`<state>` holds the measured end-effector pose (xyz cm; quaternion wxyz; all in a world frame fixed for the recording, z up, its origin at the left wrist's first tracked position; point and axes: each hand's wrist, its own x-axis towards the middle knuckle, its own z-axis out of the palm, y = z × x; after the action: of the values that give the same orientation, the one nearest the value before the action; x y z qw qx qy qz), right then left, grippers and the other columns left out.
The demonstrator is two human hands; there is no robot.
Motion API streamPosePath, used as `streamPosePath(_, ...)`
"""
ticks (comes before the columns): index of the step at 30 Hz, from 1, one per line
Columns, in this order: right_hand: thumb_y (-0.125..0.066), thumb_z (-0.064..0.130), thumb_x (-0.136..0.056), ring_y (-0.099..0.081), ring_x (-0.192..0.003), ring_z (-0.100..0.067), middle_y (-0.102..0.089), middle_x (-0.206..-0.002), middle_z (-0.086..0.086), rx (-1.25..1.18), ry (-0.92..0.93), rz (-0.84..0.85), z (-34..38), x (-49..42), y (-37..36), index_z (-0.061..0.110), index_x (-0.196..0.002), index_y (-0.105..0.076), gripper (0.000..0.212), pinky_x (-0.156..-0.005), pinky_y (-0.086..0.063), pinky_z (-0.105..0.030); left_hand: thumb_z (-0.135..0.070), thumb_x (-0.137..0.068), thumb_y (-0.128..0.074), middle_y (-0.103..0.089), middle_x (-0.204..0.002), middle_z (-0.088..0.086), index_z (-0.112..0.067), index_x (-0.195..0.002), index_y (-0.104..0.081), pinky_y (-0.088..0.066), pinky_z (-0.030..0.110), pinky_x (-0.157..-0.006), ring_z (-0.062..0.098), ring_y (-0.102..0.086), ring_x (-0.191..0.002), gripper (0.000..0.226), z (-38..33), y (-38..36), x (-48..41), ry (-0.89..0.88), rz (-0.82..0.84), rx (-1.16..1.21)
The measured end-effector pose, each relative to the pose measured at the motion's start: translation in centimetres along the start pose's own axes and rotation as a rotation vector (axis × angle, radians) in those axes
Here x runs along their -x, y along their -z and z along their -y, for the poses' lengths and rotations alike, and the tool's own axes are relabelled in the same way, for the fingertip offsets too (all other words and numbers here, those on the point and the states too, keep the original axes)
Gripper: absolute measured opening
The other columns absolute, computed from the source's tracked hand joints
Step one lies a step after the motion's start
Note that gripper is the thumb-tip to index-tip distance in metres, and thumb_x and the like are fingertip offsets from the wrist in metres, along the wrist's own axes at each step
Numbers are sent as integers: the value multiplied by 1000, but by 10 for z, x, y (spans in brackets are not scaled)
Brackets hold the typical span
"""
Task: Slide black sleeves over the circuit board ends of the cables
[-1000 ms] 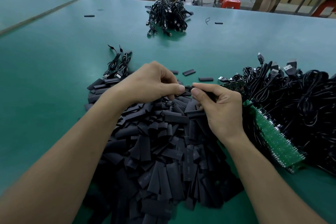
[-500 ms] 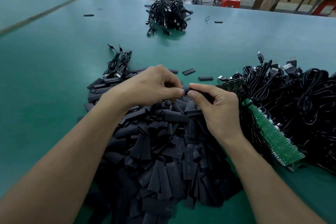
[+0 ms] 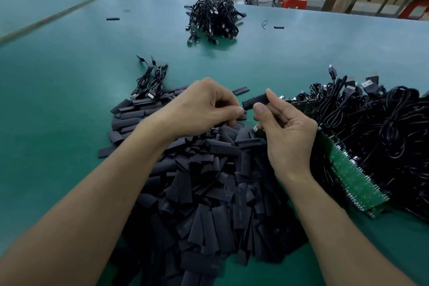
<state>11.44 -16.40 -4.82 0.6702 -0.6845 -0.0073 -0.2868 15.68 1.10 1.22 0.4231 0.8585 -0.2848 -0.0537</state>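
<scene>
My left hand (image 3: 202,109) curls, its hold hidden — I cannot tell; my right hand (image 3: 287,129) pinches the black sleeve (image 3: 255,101) just beside it.

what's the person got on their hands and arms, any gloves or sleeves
Nothing worn shows. The left hand and right hand are bare: no gloves, rings or watch. The left forearm and right forearm are bare to the frame edge, no sleeve in view. Short, unpainted fingernails.
</scene>
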Motion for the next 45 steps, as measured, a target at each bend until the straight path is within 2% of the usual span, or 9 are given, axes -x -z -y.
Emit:
streamPosePath(6, -75, 29, -84, -72, -77, -8, -77, -86, 8, 17, 1, 11, 2, 1, 0, 45, -101, -71, 24, -76, -57, -29, -29, -95, -67, -74, -71, -3, -20, -79, -76, -44, 35, -54, 22, -55, -56, 21, 0, -10, -1, 14, 8, -50)
streamPosePath(9, -69, 29, -89, -68, -66, -9, -74, -76, 5, -14, -30, 16, 3, 1, 0, 36, -100, -65, 14, -64, -52, -26, -31, -94, -69, -73, -70, -3, -20, -79, -76, -45, 29, -54, 11, -56, -55, 20, -3, -11, -2, 17, 1, -48)
streamPosePath(16, -54, 11, -102, -61, -58, -9, -74, -74, -1, -154, -66, -19, 10, 0, 1, 20, -96, -47, 13, -54, -47, -19, -26, -84, -79, -71, -100, 0, -19, -96, -78, -51, 36, -89, 14, -68, -94, 15, -4, -3, 2, 36, 70, -167)
streamPosePath(22, -44, 26, -107, -59, -48, -8, -71, -64, 1, 101, -21, -28, 12, 6, 1, 27, -124, -54, 21, -52, -47, -17, -32, -90, -74, -74, -86, 5, -15, -100, -75, -56, 44, -85, 22, -69, -84, 20, 9, 7, -1, 67, -197, -220)
streamPosePath(26, -44, 18, -103, -60, -52, -1, -68, -58, 8, 423, 23, 33, 9, 8, -1, 19, -151, -39, 48, -56, -45, -9, -25, -95, -68, -57, -69, -12, -8, -109, -71, -42, 11, -59, -9, -54, -57, 22, 20, 18, -13, 107, -583, -174)
streamPosePath(30, -50, 14, -98, -58, -73, -10, -63, -73, 6, 620, 64, 21, 14, 8, -1, 12, -148, -43, 51, -67, -32, -13, -21, -102, -55, -61, -90, 7, -5, -118, -64, -34, 26, -72, 23, -55, -82, 24, 42, 46, -29, 262, -828, -250)
streamPosePath(33, -50, 21, -99, -60, -90, -19, -68, -97, -1, 740, -5, 56, 14, 10, -3, 16, -148, -41, 50, -73, -32, -20, -13, -100, -52, -59, -118, 26, 2, -121, -53, -42, 45, -89, 41, -53, -109, 26, 69, 65, -38, 545, -672, -399)
streamPosePath(37, -48, 23, -100, -58, -76, -20, -66, -91, -4, 721, -90, 42, 16, 10, -1, 20, -127, -48, 27, -64, -40, -33, -2, -92, -54, -51, -130, 30, 5, -129, -46, -42, 48, -98, 46, -47, -121, 38, 86, 64, -37, 753, -461, -437)
streamPosePath(45, -52, 11, -97, -59, -58, -10, -65, -73, 6, 498, 317, 24, 26, 15, -6, 22, -100, -47, 12, -52, -42, -17, -15, -90, -70, -64, -125, 1, -18, -125, -67, -42, 30, -107, 17, -56, -122, 36, 47, 29, -22, 235, -458, -320)
